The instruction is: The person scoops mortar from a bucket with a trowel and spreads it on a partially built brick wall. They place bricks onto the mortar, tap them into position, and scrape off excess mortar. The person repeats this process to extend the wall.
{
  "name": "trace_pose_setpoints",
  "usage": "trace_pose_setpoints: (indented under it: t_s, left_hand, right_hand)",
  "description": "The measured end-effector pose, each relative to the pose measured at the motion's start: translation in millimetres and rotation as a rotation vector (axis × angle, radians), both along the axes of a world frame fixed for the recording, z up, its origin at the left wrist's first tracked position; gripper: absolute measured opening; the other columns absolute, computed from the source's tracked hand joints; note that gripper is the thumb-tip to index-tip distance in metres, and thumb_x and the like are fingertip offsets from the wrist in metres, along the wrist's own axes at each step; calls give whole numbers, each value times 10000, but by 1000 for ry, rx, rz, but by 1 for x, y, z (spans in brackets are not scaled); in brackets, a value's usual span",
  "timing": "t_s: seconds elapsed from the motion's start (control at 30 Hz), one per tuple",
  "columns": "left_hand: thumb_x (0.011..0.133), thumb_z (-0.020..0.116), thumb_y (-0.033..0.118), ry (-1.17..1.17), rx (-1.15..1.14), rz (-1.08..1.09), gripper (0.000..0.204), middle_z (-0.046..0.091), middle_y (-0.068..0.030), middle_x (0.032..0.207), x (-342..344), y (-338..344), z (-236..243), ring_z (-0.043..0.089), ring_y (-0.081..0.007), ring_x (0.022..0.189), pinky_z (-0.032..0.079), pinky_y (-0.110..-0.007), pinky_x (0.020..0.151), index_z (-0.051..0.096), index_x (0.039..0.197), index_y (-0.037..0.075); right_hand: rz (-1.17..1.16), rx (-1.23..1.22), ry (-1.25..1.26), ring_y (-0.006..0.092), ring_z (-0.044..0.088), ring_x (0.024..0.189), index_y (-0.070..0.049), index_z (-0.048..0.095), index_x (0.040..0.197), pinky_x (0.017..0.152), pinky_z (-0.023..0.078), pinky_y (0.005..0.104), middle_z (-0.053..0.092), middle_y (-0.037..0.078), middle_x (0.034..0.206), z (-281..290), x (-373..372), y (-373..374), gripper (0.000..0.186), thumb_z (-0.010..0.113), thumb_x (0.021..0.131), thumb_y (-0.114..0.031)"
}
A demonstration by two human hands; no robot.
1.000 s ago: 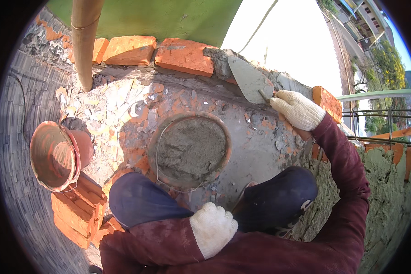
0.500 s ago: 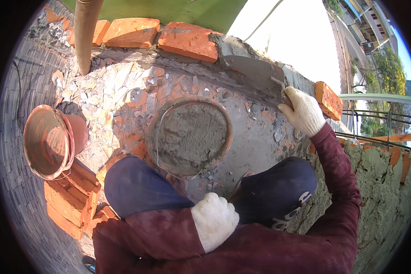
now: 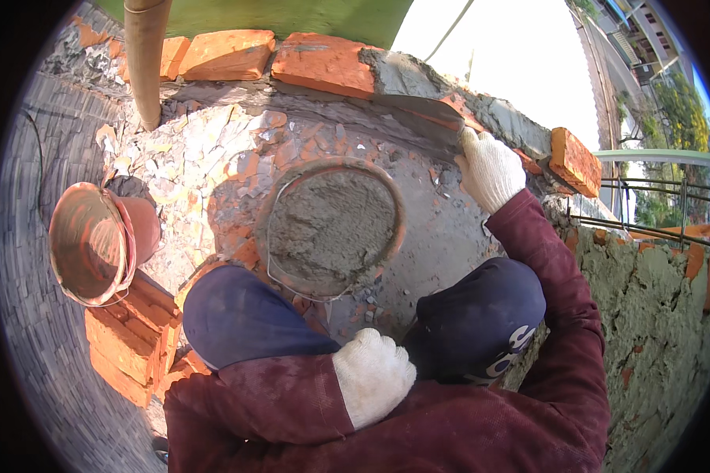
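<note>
Head view: rubble-strewn floor (image 3: 450,236) surrounds the mortar bucket (image 3: 400,225) and is littered with brick chips and flakes, thickest to its left.
Rough wall: a grey-green mortared wall (image 3: 647,355) stands well to the right of the mortar bucket.
Green panel: the panel (image 3: 315,16) rises beyond the mortar bucket, behind the bricks.
Brick course: a row of orange bricks (image 3: 323,63) runs past the far side of the mortar bucket; toward its right end, grey mortar coats the top.
Legs: two knees in navy trousers (image 3: 252,315) flank the near side of the mortar bucket.
Pole: a tan round pole (image 3: 144,79) stands beyond the mortar bucket, to its left.
Brick stack: orange bricks (image 3: 126,347) are piled left of the mortar bucket, on its near side.
Mortar bucket: it holds wet grey mortar (image 3: 335,225), its wire handle down.
Second bucket: a reddish, smeared bucket (image 3: 102,240) is left of the mortar bucket.
Trowel: its blade (image 3: 430,110) lies along the course's near face, beyond the mortar bucket and to its right; contact is unclear.
End brick: one brick (image 3: 577,162) sits farther right of the mortar bucket.
Right hand: the gloved hand (image 3: 489,168), right of the mortar bucket, is clamped on the trowel's handle.
Left hand: the gloved hand (image 3: 373,377), on the mortar bucket's near side, is curled into a fist, well apart from the other.
</note>
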State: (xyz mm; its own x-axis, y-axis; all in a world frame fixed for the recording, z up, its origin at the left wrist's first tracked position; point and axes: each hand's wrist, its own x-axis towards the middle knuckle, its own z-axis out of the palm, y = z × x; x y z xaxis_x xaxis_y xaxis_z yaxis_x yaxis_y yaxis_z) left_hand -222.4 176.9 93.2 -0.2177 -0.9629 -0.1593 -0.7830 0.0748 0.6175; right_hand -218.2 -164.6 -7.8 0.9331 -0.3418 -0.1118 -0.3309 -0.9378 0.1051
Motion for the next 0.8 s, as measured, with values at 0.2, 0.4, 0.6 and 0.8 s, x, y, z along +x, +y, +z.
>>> trace_pose_setpoints:
  t_s: [0.2, 0.4, 0.6, 0.8]
  left_hand:
    - [837, 658, 217, -17, -18, 24, 82, 634, -32, 799, 1, 5, 0, 643, -218, 765, 454, -385, 669, 675, 835, 137]
    - [824, 661, 223, -50, -34, 57, 84, 623, -28, 784, 3, 14, -2, 641, -216, 776, 446, -385, 675, 673, 833, 140]
    - [824, 662, 212, -36, -57, 16, 79, 622, -35, 782, -1, 15, 0, 646, -218, 786, 451, -387, 685, 680, 843, 137]
    - [819, 668, 214, -39, -122, 28, 83, 621, -33, 778, -6, 21, 4, 644, -212, 774, 450, -388, 679, 680, 833, 133]
  right_hand:
    - [-89, 105, 60, 391, 751, 887, -12, 653, 1142, 804, 598, 485, 742, 212, 940, 19, -18, -18, 357, 764, 871, -218]
    - [-155, 155, -73, 410, 721, 921, -29, 667, 1048, 795, 557, 481, 718, 213, 928, 53, -103, -43, 282, 780, 849, -194]
    - [212, 116, -79, 392, 727, 889, -18, 631, 1078, 756, 584, 462, 700, 196, 929, 71, -48, -4, 278, 733, 898, -205]
    - [106, 123, 5, 417, 721, 880, -10, 658, 1042, 786, 572, 488, 722, 230, 924, 41, 8, -32, 270, 704, 928, -250]
